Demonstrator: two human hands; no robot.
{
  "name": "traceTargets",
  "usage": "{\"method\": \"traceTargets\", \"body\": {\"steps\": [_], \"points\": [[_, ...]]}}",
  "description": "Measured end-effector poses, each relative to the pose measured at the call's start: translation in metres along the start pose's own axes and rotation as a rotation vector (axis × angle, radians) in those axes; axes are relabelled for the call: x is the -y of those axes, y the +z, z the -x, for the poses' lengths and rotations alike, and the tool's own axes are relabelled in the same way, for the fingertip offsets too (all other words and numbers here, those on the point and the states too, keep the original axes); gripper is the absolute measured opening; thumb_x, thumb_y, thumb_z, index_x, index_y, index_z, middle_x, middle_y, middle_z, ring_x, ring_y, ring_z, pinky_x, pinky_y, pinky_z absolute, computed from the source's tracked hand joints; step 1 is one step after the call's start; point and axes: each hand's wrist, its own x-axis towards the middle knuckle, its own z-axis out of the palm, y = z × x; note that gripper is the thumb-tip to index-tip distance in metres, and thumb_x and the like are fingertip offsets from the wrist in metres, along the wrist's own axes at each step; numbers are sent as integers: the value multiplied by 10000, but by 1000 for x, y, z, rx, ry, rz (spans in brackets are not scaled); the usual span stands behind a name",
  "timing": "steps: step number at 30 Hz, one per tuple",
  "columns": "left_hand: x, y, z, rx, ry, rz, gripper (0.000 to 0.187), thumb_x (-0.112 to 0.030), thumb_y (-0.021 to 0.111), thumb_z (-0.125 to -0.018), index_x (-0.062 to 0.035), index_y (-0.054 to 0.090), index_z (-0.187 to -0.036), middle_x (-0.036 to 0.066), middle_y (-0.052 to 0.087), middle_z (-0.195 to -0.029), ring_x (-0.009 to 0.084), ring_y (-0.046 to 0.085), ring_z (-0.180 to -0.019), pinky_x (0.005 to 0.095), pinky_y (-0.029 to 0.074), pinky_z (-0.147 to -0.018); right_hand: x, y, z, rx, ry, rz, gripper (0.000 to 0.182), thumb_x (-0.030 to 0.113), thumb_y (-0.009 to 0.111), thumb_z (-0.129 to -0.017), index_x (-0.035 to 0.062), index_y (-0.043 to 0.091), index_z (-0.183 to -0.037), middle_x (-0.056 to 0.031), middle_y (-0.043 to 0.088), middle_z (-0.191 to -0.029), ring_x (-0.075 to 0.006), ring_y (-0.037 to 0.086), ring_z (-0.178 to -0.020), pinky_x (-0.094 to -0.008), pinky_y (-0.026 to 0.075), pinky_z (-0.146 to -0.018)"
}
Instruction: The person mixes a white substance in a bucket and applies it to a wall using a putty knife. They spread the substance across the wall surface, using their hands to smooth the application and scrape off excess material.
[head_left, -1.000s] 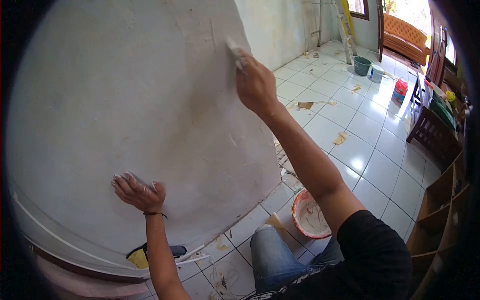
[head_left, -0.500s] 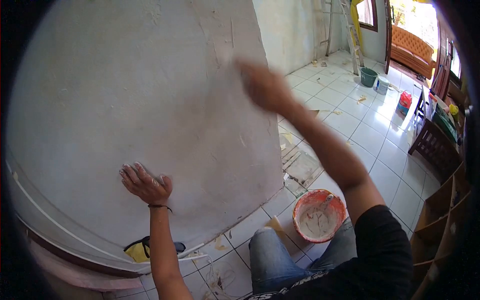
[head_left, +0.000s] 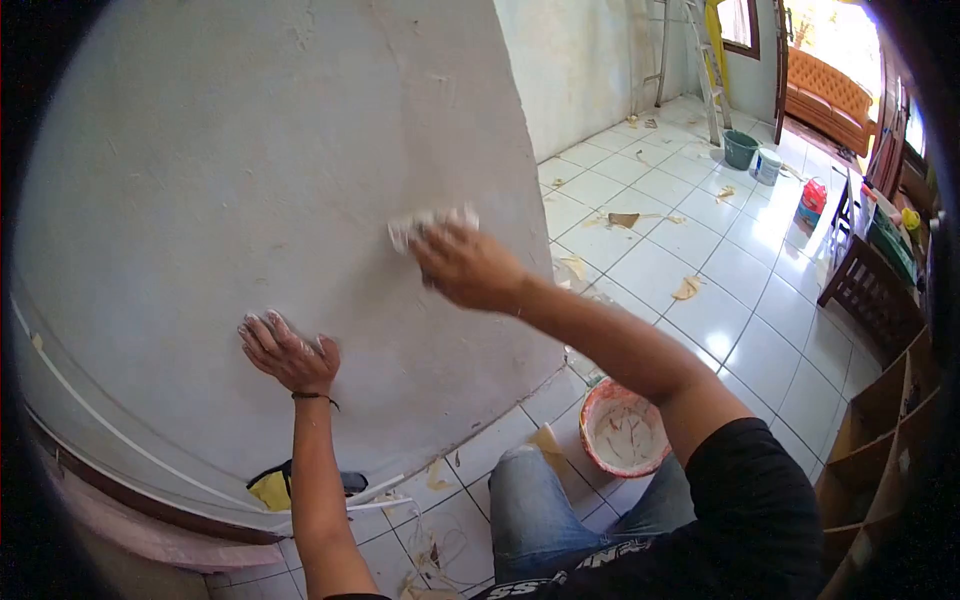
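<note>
My left hand lies flat on the grey-white wall, fingers stretched out and tips smeared white. Higher up and to the right, my right hand grips a flat whitish piece against the wall. Blur and my fingers hide what kind of piece it is. Thin ridges and patches mark the wall's surface. Between my knees stands a red-orange bucket with a white paste inside, partly covered by my right forearm.
A black and yellow item lies at the wall's foot, near cords on the tiled floor. Peeled scraps are scattered about. Farther off stand a ladder, a green bucket and a white pail. Wooden shelves stand at my right.
My right hand has swept down and left across the wall, and the whitish piece in it now shows. My left hand stays in about the same spot.
</note>
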Motion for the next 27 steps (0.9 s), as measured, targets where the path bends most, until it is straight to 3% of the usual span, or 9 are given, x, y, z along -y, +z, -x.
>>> {"method": "traceTargets", "body": {"steps": [4,6,9,13,15,19,23,25,27], "points": [[-9,-5,-20,-28,35,75,733,-501,407,-879,-5,339,-1414,273,265,-1471,486,228,-1364,609,197,-1076,34,18,62,188,96,-274,522,307,566,-927,-11,467,-1329,-215,534,-1290,-389,536,-1159,-476,456,-979],[-16,-4,-59,9,100,150,752,-563,421,-870,-30,360,-1398,251,281,-1458,478,225,-1357,628,192,-1062,27,21,76,34,257,-318,463,147,565,-888,-2,470,-1315,-207,575,-1206,-342,583,-1082,-421,501,-912],[-37,11,-100,14,10,13,757,-584,420,-860,-31,371,-1376,248,264,-1467,477,210,-1364,648,185,-1053,-14,-18,55,-127,572,-299,445,16,499,-854,-22,470,-1296,-242,568,-1205,-386,565,-1100,-436,499,-897],[-48,28,-104,-89,-40,93,763,-606,420,-851,-38,381,-1359,245,258,-1469,488,203,-1364,663,173,-1047,-43,28,43,-362,819,-260,481,109,522,-887,-76,420,-1319,-270,531,-1252,-403,564,-1078,-464,481,-917],[-45,28,-101,-54,-18,25,781,-554,468,-811,-36,308,-1374,258,241,-1473,529,198,-1347,693,196,-1018,0,56,37,-221,606,61,507,167,557,-876,-118,455,-1283,-286,511,-1278,-443,505,-1162,-526,363,-1055],[-44,27,-100,-47,-2,8,782,-568,456,-814,-50,299,-1379,268,255,-1453,529,185,-1356,688,197,-1022,79,67,74,-197,527,-246,427,155,555,-889,-59,515,-1257,-261,572,-1189,-435,543,-1124,-496,442,-986],[-40,33,-100,-54,18,-8,788,-580,446,-813,-54,296,-1381,272,260,-1449,532,173,-1362,687,200,-1021,37,16,104,-254,1182,-726,301,110,471,-929,-21,542,-1190,-300,611,-931,-417,612,-867,-487,476,-733],[-41,33,-98,-80,28,2,788,-577,452,-812,-58,294,-1384,274,250,-1454,535,161,-1369,690,198,-1023,10,20,108,-478,1527,-590,216,116,478,-924,-33,570,-1049,-291,609,-872,-440,586,-818,-520,434,-697],[-42,31,-96,-66,22,-2,789,-577,454,-811,-59,294,-1385,273,249,-1455,535,163,-1370,692,200,-1023,-7,68,117,-543,1564,-567,183,124,488,-917,-28,569,-977,-270,607,-846,-441,580,-801,-523,433,-696]]}}
